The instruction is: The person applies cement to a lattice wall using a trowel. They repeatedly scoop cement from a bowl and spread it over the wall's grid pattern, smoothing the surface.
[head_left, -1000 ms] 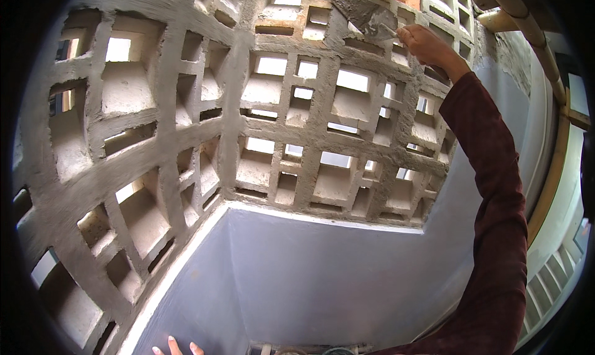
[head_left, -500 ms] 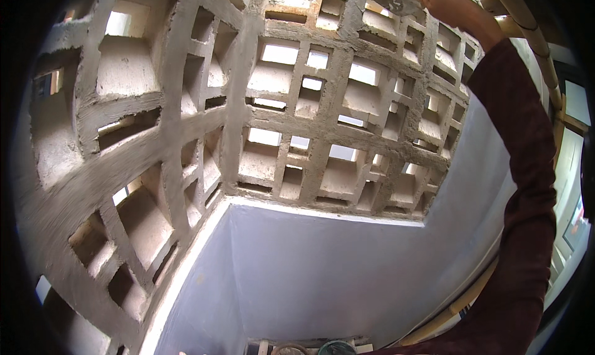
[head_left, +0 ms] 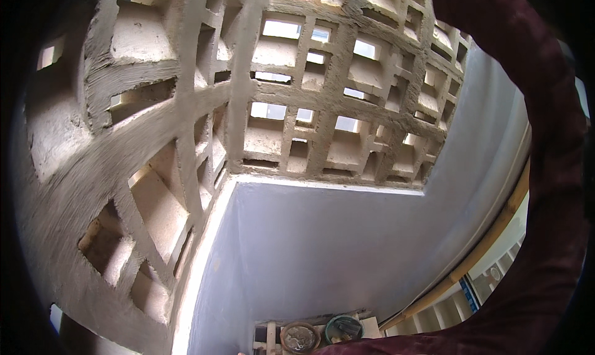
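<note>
Right sleeve (head_left: pixel 545 169) arced up the frame's right edge; hand out of view, grip undeterminable. Risk: overhead reaching at the mortared lattice wall (head_left: pixel 322 126) could drop mortar.

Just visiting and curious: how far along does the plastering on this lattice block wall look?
Done: most ribs of the grey concrete lattice wall carry a rough mortar coat, and the smooth pale lilac wall below looks finished. In hand: the arm in a dark maroon sleeve reaches up past the top edge; neither hand shows. Left: the coat is still coarse, and two round mortar pans sit below.
</note>
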